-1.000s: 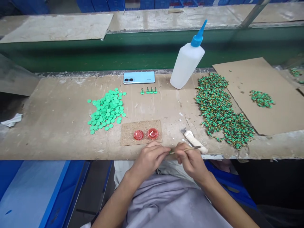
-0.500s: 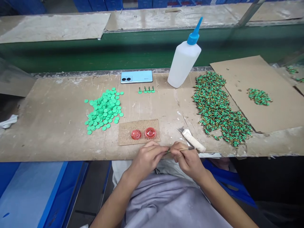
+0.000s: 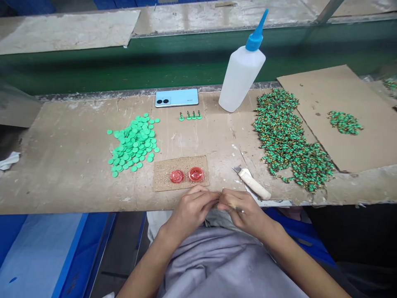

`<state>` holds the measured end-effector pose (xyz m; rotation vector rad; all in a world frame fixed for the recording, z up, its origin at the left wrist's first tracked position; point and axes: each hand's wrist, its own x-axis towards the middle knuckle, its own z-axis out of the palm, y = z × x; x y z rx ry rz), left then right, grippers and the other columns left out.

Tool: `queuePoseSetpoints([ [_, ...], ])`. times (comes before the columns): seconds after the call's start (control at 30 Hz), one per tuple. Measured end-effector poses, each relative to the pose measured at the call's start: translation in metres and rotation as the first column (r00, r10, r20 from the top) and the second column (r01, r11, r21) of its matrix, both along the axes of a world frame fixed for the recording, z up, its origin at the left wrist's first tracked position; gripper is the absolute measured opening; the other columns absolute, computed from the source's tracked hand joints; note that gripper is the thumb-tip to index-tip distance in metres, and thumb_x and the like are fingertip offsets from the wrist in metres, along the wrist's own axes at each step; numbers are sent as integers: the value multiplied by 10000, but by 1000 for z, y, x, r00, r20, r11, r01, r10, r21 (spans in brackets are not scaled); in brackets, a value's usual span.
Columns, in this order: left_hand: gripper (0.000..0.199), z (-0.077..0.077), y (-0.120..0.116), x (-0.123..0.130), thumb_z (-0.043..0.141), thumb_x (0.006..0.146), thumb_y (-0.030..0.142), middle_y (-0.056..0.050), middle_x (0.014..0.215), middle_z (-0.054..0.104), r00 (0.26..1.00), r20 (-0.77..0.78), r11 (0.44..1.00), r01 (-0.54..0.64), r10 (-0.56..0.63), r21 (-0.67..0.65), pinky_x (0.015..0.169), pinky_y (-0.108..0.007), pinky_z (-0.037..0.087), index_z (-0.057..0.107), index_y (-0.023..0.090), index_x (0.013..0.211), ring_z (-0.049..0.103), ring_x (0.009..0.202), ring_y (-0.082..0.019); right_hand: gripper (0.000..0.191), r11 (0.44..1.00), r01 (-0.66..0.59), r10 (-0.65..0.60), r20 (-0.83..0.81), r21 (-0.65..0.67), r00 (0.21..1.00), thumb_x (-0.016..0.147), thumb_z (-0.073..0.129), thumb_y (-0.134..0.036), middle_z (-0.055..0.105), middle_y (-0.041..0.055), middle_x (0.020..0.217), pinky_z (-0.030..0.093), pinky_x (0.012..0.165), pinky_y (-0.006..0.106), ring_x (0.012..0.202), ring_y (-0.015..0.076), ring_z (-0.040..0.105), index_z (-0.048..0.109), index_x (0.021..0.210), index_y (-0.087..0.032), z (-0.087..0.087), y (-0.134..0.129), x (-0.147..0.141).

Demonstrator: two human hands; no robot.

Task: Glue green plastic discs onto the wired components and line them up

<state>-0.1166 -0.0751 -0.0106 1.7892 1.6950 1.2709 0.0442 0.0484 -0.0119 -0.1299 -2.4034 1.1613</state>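
Note:
At the table's front edge my left hand point(image 3: 194, 205) is closed in a pinch, its fingertips meeting those of my right hand. What it pinches is too small and covered to make out. My right hand point(image 3: 240, 207) is closed around a thin brush point(image 3: 239, 210), mostly hidden by the fingers, its end poking out toward the right. Just beyond my left hand lies a brown board point(image 3: 161, 176) bearing two red dishes, one left point(image 3: 176, 176) and one right point(image 3: 196, 174), with clear liquid in them. A cutter with a wrapped pale handle point(image 3: 254, 185) lies beside my right hand.
Green discs point(image 3: 135, 140) are heaped at left. Several small figures on green bases point(image 3: 190, 116) stand below a blue phone point(image 3: 176, 98). A white bottle with blue nozzle point(image 3: 240, 78) stands behind. Green-gold figures point(image 3: 285, 136) are piled at right, a smaller heap point(image 3: 345, 122) on cardboard point(image 3: 356, 157).
My right hand has turned, so the brush, which stuck out rightward over the hand, now points toward me and shows less. My left hand keeps its pinch. The view has shifted slightly.

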Motion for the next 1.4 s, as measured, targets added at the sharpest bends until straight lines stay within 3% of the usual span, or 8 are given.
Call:
queuePoseSetpoints([
  [0.27, 129, -1, 0, -1, 581, 1009, 130, -63, 889, 731, 1000, -6, 1000, -11, 11, 10, 765, -271, 573, 693, 151, 1068, 648, 866, -172, 248, 992, -120, 119, 34, 32, 992, 1037, 429, -88, 517, -17, 729, 362, 582, 238, 621, 123, 494, 546, 849, -201, 8, 10, -5],
  [0.5, 116, 4, 3, -2, 613, 992, 123, -50, 878, 724, 1000, -18, 1000, -21, 21, 11, 727, -252, 561, 706, 163, 1048, 645, 810, -151, 297, 998, -67, 67, -12, 7, 998, 1089, 405, -188, 550, -5, 723, 399, 604, 242, 642, 130, 526, 537, 823, -201, 3, 9, -6],
  [0.6, 135, 3, 4, -2, 646, 970, 112, -53, 900, 740, 1000, -19, 1000, -17, 18, 15, 736, -257, 569, 715, 168, 1072, 656, 825, -157, 349, 989, 46, -58, -74, -143, 996, 1106, 397, -270, 558, -1, 708, 434, 611, 238, 640, 127, 545, 528, 789, -202, 4, 9, -3],
  [0.7, 179, 1, 3, -2, 668, 957, 116, -55, 936, 756, 1000, -13, 1000, -27, 27, -5, 762, -281, 577, 725, 190, 1110, 663, 855, -171, 383, 903, 177, -216, -58, -393, 975, 1108, 398, -360, 542, -17, 676, 420, 515, 220, 531, 104, 515, 530, 785, -202, 5, 9, 2],
  [0.77, 194, -1, 2, -2, 670, 955, 110, -54, 955, 761, 1000, -9, 1000, -27, 27, -4, 780, -292, 579, 727, 198, 1119, 667, 872, -175, 377, 870, 212, -257, -44, -445, 965, 1104, 409, -374, 542, -23, 668, 399, 472, 216, 484, 95, 497, 544, 799, -199, 6, 9, 3],
  [0.97, 186, -2, 2, -3, 673, 953, 103, -52, 947, 759, 999, -18, 1000, -29, 30, 9, 775, -278, 584, 726, 192, 1107, 676, 873, -168, 387, 977, 131, -140, -42, -169, 989, 1099, 412, -284, 592, 4, 676, 421, 559, 238, 560, 118, 535, 549, 747, -198, 10, 9, 1],
  [1.13, 160, 1, 2, -2, 641, 977, 131, -58, 919, 757, 999, -31, 999, -44, 44, 14, 758, -286, 592, 733, 195, 1091, 682, 848, -172, 290, 991, 69, -78, -77, -114, 994, 1083, 421, -217, 662, 39, 774, 503, 669, 260, 717, 159, 637, 614, 867, -190, 4, 9, -2],
  [1.4, 151, 2, 3, -2, 629, 981, 141, -65, 897, 760, 998, -34, 999, -47, 47, 4, 736, -286, 594, 738, 193, 1072, 688, 833, -177, 252, 998, 58, -59, -120, -16, 991, 1095, 418, -221, 614, 20, 752, 486, 646, 248, 696, 149, 601, 556, 886, -203, -1, 4, 1],
])
